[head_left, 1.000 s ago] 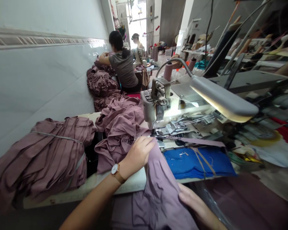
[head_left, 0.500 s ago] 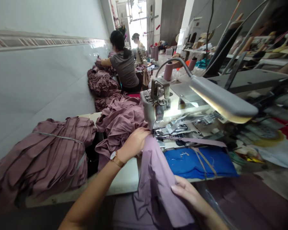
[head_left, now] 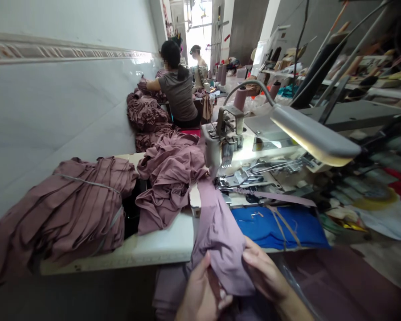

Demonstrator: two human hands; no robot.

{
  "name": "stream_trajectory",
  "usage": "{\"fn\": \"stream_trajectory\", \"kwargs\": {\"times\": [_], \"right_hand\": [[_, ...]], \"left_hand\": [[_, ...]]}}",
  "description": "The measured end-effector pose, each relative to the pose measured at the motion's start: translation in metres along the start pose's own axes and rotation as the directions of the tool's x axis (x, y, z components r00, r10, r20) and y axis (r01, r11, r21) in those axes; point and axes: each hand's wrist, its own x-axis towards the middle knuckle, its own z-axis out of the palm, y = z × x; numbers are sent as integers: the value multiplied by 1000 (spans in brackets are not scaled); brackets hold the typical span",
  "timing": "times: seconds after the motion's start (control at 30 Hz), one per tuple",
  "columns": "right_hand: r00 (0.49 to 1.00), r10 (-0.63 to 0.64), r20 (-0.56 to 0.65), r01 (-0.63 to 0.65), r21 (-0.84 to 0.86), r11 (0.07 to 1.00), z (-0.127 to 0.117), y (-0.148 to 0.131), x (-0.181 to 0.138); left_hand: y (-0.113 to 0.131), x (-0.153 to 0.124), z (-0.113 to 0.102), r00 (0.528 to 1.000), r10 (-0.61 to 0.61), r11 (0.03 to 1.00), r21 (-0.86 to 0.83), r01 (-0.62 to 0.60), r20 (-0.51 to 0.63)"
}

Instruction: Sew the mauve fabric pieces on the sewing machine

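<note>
A mauve fabric piece (head_left: 217,218) runs from under the needle area of the sewing machine (head_left: 217,142) down over the table's front edge. Low in the view, my left hand (head_left: 202,287) is closed on the fabric's left side, thumb on top and fingers curled beneath. My right hand (head_left: 262,269) pinches the right edge of the same fabric, its thumb resting on the cloth. A narrow mauve strip (head_left: 277,197) stretches to the right from the machine's metal guides. Behind the needle area, more mauve cloth (head_left: 173,165) lies heaped.
A tied bundle of mauve pieces (head_left: 83,205) lies on the table's left. Blue folded cloth (head_left: 280,227) sits right of my fabric. A lamp (head_left: 316,133) hangs over the machine. Ahead, a co-worker (head_left: 178,89) sits near piled cloth; another person (head_left: 198,55) is farther back.
My left hand has left the needle area and come down toward me, taking hold of the fabric near my right hand. My right hand stays on the fabric's right edge.
</note>
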Motion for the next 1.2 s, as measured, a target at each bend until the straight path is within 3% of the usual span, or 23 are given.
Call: {"fn": "stream_trajectory", "kwargs": {"times": [0.07,0.1,0.13,0.17,0.2,0.27,0.3,0.37,0.47,0.57,0.7,0.83,1.03,1.2], "right_hand": [[1000,21,-13,-23,-123,992,-12,3,-8],[999,40,-23,-44,-214,976,-19,6,-14],[998,59,-32,-66,-313,947,-28,11,-21],[997,62,-42,-74,-401,913,-37,16,-29],[997,65,-48,-81,-464,882,-45,23,-36],[995,75,-73,-103,-544,833,-57,34,-47],[994,84,-71,-110,-575,811,-60,39,-50],[995,92,-39,-96,-638,764,-61,43,-51],[998,53,26,-19,-704,710,-52,41,-43],[1000,-3,29,23,-739,673,-43,34,-31],[997,-14,77,68,-760,647,-38,25,-20],[995,-57,78,96,-761,641,-39,22,-11],[992,-126,-11,90,-635,767,-33,26,4],[989,-147,-18,125,-431,894,-23,25,22]], "left_hand": [[19,-18,4,960,260,957,161,-242,-100],[30,-30,4,903,413,872,336,-355,-119],[40,-42,4,828,556,723,537,-435,-77],[50,-51,3,750,661,512,717,-474,24],[58,-59,3,682,713,272,835,-479,159],[71,-64,5,579,696,-148,874,-463,425],[76,-62,7,538,668,-285,845,-453,514],[83,-54,11,470,662,-418,809,-414,583],[94,-37,16,408,726,-448,831,-329,553],[107,-24,20,377,764,-444,851,-281,523],[127,-10,25,402,769,-417,866,-275,498],[147,7,31,414,799,-331,894,-302,436],[175,29,44,433,841,-132,900,-416,324],[192,44,56,429,846,-61,857,-511,316]]}}
